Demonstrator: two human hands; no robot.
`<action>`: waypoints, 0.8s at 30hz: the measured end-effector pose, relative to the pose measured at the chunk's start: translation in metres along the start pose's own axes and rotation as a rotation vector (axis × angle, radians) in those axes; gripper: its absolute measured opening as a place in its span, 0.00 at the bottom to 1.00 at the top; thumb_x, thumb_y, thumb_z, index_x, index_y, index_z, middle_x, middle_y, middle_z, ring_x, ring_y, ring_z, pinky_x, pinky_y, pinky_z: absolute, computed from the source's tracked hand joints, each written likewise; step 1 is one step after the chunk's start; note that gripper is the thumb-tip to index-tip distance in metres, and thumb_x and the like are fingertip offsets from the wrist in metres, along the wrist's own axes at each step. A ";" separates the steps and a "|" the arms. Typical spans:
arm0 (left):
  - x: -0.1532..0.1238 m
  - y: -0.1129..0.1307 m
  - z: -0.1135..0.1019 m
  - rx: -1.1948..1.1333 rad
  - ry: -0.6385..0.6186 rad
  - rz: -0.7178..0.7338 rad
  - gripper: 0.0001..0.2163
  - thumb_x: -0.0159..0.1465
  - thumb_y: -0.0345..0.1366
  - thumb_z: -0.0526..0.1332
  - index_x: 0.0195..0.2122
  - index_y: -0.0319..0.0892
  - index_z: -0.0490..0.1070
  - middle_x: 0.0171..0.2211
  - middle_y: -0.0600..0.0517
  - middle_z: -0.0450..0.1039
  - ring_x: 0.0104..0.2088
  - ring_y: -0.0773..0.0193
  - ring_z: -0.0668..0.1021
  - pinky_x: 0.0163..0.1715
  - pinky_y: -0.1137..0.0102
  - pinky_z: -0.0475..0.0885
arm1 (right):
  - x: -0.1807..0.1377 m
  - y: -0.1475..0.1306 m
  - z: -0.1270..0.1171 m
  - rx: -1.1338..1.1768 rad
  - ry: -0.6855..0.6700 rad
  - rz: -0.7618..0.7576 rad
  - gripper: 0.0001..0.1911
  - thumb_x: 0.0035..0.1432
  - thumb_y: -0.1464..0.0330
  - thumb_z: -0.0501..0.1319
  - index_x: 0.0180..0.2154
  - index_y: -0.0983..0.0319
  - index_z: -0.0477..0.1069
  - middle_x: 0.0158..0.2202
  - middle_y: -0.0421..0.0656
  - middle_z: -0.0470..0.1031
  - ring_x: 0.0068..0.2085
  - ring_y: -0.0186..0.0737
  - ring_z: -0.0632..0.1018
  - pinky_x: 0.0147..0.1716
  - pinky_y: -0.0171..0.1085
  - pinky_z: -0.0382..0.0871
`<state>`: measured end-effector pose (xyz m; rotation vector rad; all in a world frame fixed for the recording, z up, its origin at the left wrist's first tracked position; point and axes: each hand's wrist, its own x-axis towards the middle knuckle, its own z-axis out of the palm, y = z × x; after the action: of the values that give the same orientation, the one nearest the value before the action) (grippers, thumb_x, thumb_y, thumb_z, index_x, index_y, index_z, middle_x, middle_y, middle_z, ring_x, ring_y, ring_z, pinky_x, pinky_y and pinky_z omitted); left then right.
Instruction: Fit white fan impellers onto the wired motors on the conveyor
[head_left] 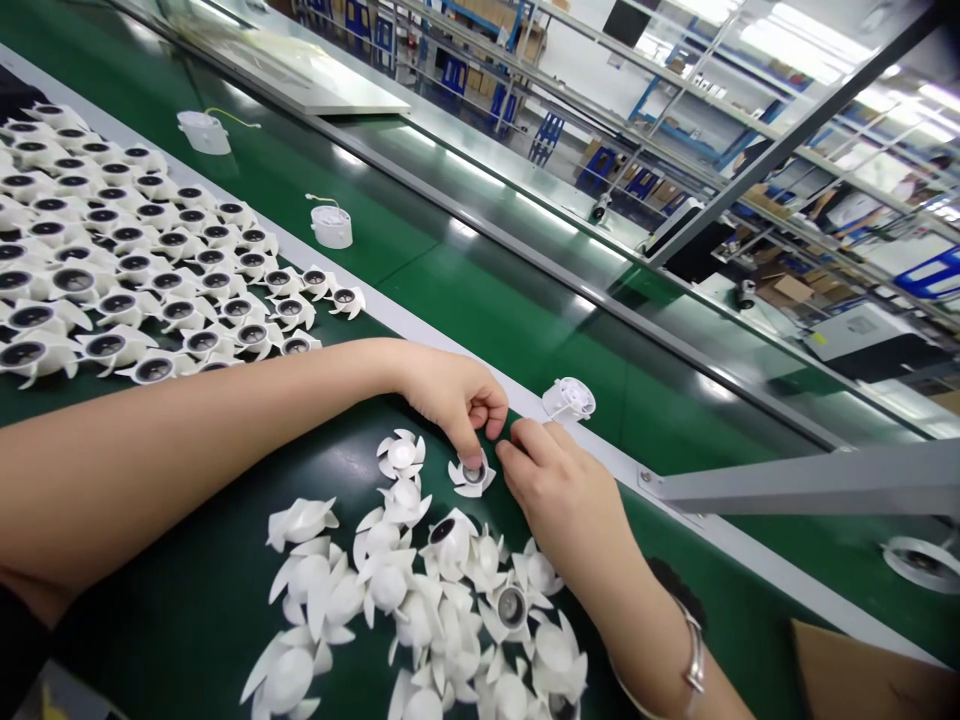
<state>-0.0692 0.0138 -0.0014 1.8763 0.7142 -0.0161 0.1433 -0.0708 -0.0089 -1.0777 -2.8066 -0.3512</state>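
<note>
My left hand (454,395) reaches in from the left and its fingertips press on a small white fan impeller (472,475) lying on the green mat. My right hand (555,490) comes up from the lower right, fingers curled, its fingertips just to the right of that impeller. Whether it holds anything small is hidden. A loose heap of white impellers (427,600) lies just below both hands. A white round housing part (568,399) sits on the pale strip just above my right hand.
Rows of impellers with dark hubs facing up (127,270) cover the mat at left. Two white housings with wires (331,225) (204,131) sit on the green conveyor belt (487,300). A grey metal bar (810,480) juts in at right; cardboard (862,670) lies at lower right.
</note>
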 end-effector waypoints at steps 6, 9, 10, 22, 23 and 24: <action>-0.003 0.002 -0.001 0.004 -0.014 0.020 0.23 0.47 0.45 0.74 0.41 0.44 0.72 0.28 0.59 0.68 0.24 0.71 0.68 0.23 0.75 0.62 | -0.001 0.013 0.002 0.157 -0.048 0.069 0.06 0.64 0.75 0.56 0.37 0.63 0.71 0.44 0.47 0.71 0.37 0.41 0.73 0.30 0.39 0.66; -0.006 0.007 0.001 0.115 -0.068 0.095 0.25 0.43 0.43 0.76 0.44 0.46 0.76 0.35 0.57 0.72 0.26 0.71 0.69 0.25 0.75 0.64 | -0.006 0.017 -0.008 0.342 -0.002 0.187 0.05 0.64 0.74 0.54 0.35 0.61 0.67 0.42 0.45 0.70 0.35 0.38 0.72 0.32 0.38 0.67; -0.006 0.009 0.003 0.155 -0.060 0.123 0.24 0.44 0.43 0.75 0.43 0.46 0.77 0.37 0.57 0.73 0.26 0.71 0.70 0.26 0.74 0.64 | -0.007 0.017 -0.012 0.407 0.011 0.220 0.06 0.63 0.74 0.54 0.34 0.61 0.66 0.39 0.43 0.70 0.34 0.38 0.72 0.32 0.37 0.66; 0.007 0.008 0.021 0.209 0.189 0.259 0.11 0.49 0.41 0.73 0.31 0.45 0.77 0.30 0.57 0.73 0.31 0.66 0.72 0.28 0.72 0.62 | -0.004 0.004 -0.004 0.504 -0.026 0.161 0.04 0.62 0.73 0.57 0.34 0.61 0.69 0.32 0.41 0.68 0.32 0.37 0.71 0.29 0.35 0.63; 0.007 0.008 0.021 0.214 0.189 0.260 0.10 0.49 0.41 0.73 0.31 0.45 0.77 0.29 0.57 0.73 0.30 0.66 0.72 0.28 0.72 0.62 | -0.005 0.003 -0.004 0.431 -0.024 0.145 0.04 0.62 0.73 0.58 0.35 0.61 0.70 0.33 0.41 0.68 0.32 0.38 0.71 0.28 0.35 0.62; 0.007 0.008 0.021 0.218 0.191 0.261 0.10 0.49 0.41 0.73 0.30 0.44 0.77 0.29 0.57 0.73 0.30 0.66 0.72 0.28 0.71 0.62 | -0.005 0.002 -0.004 0.359 -0.018 0.129 0.03 0.62 0.73 0.58 0.35 0.62 0.71 0.33 0.41 0.68 0.31 0.38 0.71 0.27 0.36 0.61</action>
<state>-0.0532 -0.0030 -0.0060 2.1898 0.6096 0.2648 0.1486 -0.0737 -0.0059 -1.1670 -2.6529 0.1708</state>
